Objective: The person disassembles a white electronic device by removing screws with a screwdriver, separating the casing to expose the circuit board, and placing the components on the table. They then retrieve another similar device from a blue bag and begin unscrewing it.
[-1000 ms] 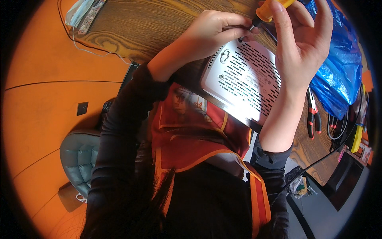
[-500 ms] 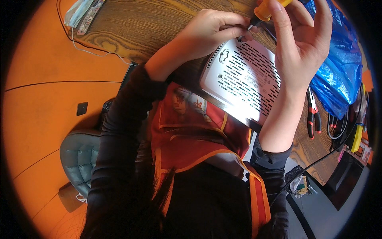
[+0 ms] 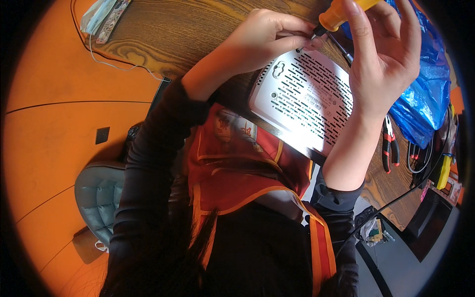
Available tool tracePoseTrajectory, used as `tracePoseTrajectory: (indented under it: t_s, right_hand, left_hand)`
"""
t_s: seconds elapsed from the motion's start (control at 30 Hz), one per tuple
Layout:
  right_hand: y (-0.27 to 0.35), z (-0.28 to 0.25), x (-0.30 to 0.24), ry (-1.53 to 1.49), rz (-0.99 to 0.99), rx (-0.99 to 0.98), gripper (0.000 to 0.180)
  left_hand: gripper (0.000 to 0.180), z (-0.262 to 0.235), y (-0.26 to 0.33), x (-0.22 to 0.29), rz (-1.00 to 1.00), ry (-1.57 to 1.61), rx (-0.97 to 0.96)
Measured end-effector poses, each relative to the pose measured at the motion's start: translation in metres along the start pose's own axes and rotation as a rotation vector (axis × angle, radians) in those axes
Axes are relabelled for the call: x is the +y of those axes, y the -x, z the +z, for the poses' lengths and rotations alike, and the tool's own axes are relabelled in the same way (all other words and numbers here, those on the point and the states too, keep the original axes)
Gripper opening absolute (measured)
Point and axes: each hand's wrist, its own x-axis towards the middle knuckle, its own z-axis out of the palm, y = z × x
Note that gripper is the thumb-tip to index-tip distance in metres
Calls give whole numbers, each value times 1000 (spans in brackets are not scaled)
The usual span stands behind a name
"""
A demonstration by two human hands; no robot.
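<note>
left side: the wooden worktop is mostly bare out here, only a face mask and its white cord at the far corner, so plenty of room to slide in

middle: white vented box fills the spot, both hands right on its top corner

right side: cramped, blue plastic bag bulges in, red-handled pliers and looped cables just beside it

near edge: blocked by the person's chest and forearms

The right hand is shifting slightly on the orange-handled screwdriver (fingers regripping) above the white vented plastic router casing, its tip staying by the casing's top corner.
</note>
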Motion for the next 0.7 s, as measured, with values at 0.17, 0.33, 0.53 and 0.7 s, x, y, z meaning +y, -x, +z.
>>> tracePoseTrajectory:
  t_s: [0.17, 0.33, 0.53, 0.7]
  right_hand:
    - [9, 3, 1, 59, 190, 75, 49]
    - [5, 7, -2, 12, 185, 97, 51]
    - [3, 10, -7, -6, 224, 157, 54]
    - [3, 10, -8, -5, 226, 149, 54]
  left_hand:
    - [18, -2, -1, 5, 14, -9, 15]
    - [18, -6, -2, 9, -79, -59, -35]
    - [20, -2, -3, 10, -61, 54, -25]
    - [22, 0, -2, 12, -48, -16, 6]
